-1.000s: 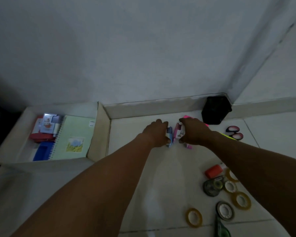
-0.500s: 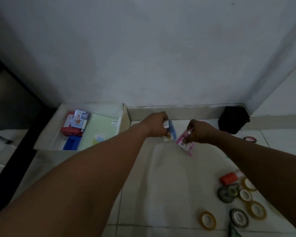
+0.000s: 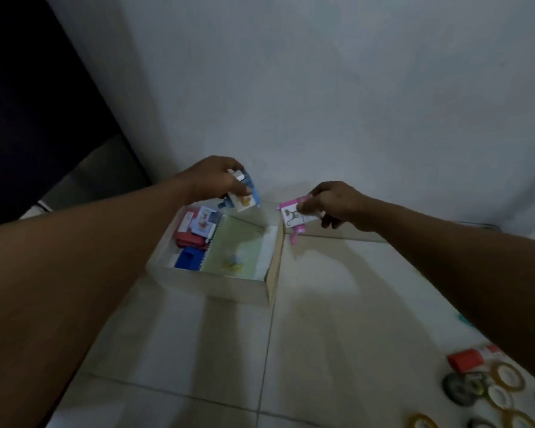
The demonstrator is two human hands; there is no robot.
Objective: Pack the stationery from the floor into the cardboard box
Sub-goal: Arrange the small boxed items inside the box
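Nearest, tape rolls (image 3: 507,373) and a red glue stick (image 3: 465,359) still lie on the floor (image 3: 337,335), unpacked. The box (image 3: 217,284) holds a green notebook (image 3: 235,251), blue (image 3: 187,257) and red (image 3: 189,239) items and small packs. Above its far edge, left hand (image 3: 215,180) fingers grasp a blue pack (image 3: 246,197). The right hand (image 3: 337,200) pinches a pink pack (image 3: 294,216), seemingly just outside the right wall; released there, it could miss.

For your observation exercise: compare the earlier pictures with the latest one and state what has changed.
Both hands lifted their packets off the floor toward the cardboard box: the left hand holds the blue packet over it, the right hand the pink packet beside it. Box contents and tape rolls unchanged.
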